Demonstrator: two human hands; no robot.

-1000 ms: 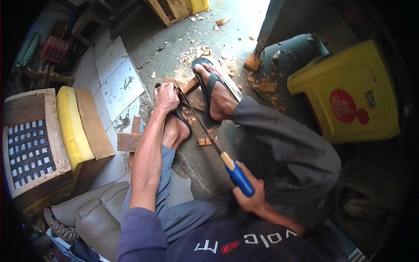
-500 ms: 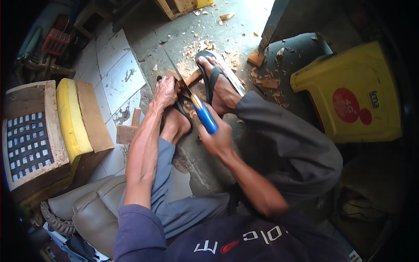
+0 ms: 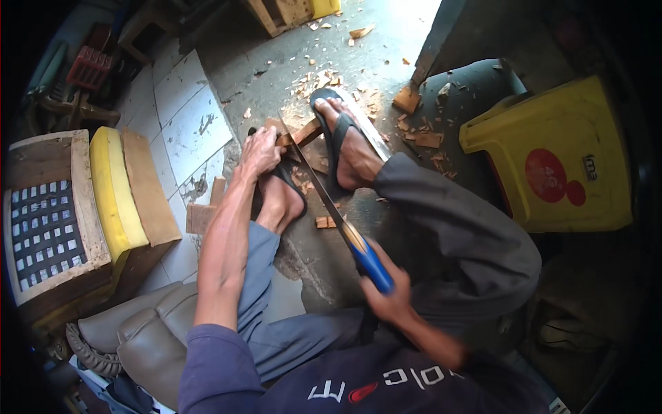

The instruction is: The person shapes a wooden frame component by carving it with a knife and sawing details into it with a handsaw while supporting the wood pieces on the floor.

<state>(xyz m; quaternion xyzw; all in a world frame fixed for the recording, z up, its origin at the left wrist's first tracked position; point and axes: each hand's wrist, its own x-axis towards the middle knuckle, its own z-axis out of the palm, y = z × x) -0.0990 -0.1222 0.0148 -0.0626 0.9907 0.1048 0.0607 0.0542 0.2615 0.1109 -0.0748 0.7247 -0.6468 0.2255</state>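
Observation:
My left hand is closed on a short reddish wooden board down at my feet. A long handsaw blade crosses that board just right of my left fingers. My right hand grips the saw's blue and pale handle, low in the middle of the view. My sandalled right foot is at the board's right end, and my left foot is below my left hand.
Wood chips litter the concrete floor. An upturned yellow plastic stool is at right. Wood frames with webbing and yellow foam stand at left, near grey cushions. Offcuts lie beside cracked white tiles.
My right hand and saw moved up toward the board by half a second ago and are now back lower, nearer my body. My left hand stays at the board.

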